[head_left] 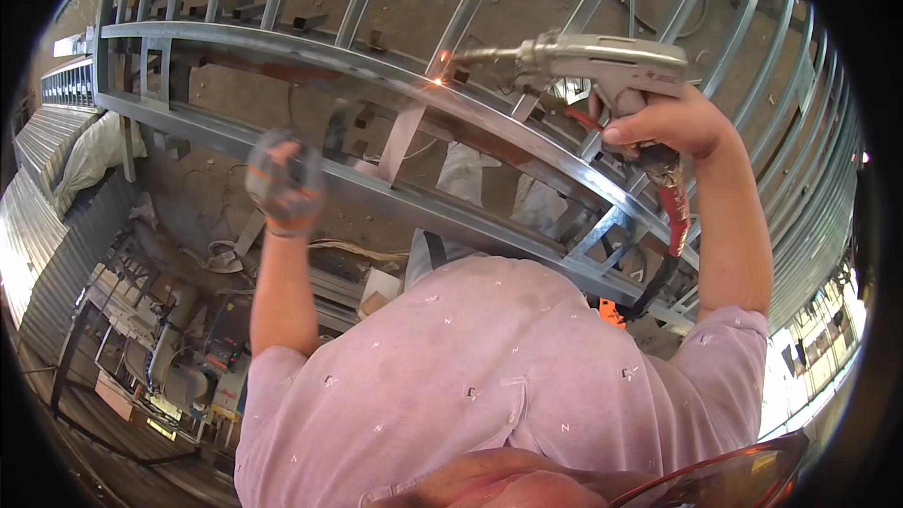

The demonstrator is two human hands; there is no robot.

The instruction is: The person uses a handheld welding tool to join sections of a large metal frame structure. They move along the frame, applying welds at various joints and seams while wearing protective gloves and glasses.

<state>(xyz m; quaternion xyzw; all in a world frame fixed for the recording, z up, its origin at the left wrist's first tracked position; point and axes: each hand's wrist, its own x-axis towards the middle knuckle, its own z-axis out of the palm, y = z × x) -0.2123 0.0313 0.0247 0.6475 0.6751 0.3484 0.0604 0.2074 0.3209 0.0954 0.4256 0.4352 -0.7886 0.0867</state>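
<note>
My right hand (685, 122), bare, wraps round the grip of a metal welding gun (611, 58). The gun's slim nozzle points left. Small orange glows show by its tip, where an upright bar meets the long rail of a grey metal frame (367, 66). A red-and-black cable (675, 212) hangs from the grip. My left hand (286, 174) seems to wear a grey glove with orange patches. It hovers over or beside the frame's nearer rail (376, 186), smeared by motion; its fingers and anything in them cannot be made out.
Evenly spaced metal bars (743, 28) fan out beyond the rail and down the right side. Corrugated sheets (56, 216) and a pale sack (99, 155) lie at the left. Machinery (202, 348) stands at lower left. An orange object (611, 311) sits near my right side.
</note>
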